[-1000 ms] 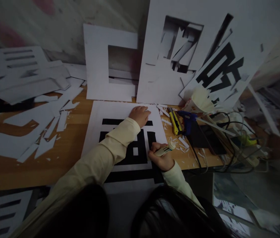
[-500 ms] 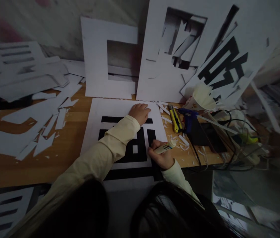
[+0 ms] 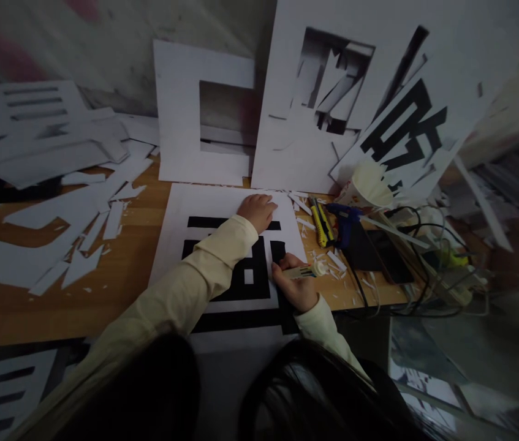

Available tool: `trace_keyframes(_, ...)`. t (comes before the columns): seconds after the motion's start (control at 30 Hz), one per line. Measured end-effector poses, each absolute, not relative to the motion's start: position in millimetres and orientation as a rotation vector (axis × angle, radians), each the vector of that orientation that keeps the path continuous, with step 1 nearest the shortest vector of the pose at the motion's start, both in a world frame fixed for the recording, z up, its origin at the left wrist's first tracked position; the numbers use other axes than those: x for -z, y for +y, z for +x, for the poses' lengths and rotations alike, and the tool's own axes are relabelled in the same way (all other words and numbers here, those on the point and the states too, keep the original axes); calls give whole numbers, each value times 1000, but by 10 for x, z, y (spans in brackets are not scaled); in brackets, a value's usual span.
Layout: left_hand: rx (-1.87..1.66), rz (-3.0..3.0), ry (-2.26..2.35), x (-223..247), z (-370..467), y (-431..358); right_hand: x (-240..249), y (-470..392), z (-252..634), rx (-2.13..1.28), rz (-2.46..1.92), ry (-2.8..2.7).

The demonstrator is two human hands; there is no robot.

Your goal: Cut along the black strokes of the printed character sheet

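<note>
A white sheet (image 3: 174, 211) printed with a bold black character (image 3: 241, 320) lies on the wooden table below me. My left hand (image 3: 258, 211) rests palm down on its upper part, fingers stretched over the paper and holding nothing. Lower right, my right hand (image 3: 299, 288) is closed around a thick, pale marker pen (image 3: 303, 271) with coloured marks on its barrel. Its back end points right. The writing tip is hidden by my fingers, close to the black stroke at the right side of the character.
Right of the sheet lie a yellow utility knife (image 3: 322, 222), a blue glue gun (image 3: 345, 219), a phone (image 3: 390, 256) and tangled cables. A paper cup (image 3: 364, 187) stands behind them. Cut-out white boards (image 3: 179, 122) lean on the wall. White offcuts (image 3: 73, 226) cover the table's left.
The back end of the marker pen has swung lower as my right hand turned slightly. My left hand stays on the sheet. The view has shifted a little.
</note>
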State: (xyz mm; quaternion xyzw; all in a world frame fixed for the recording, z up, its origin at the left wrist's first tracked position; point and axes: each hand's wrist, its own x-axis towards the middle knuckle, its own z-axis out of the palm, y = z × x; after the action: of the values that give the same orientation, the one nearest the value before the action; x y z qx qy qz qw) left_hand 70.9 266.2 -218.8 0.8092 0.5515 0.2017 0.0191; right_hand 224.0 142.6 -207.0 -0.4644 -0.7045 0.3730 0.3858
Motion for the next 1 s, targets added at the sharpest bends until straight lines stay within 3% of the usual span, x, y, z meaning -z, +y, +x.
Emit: trace_keyframes(1.0,-629,2529,1713,2203,709,2669,2046,1285,2314,-1062,-1212,-1824)
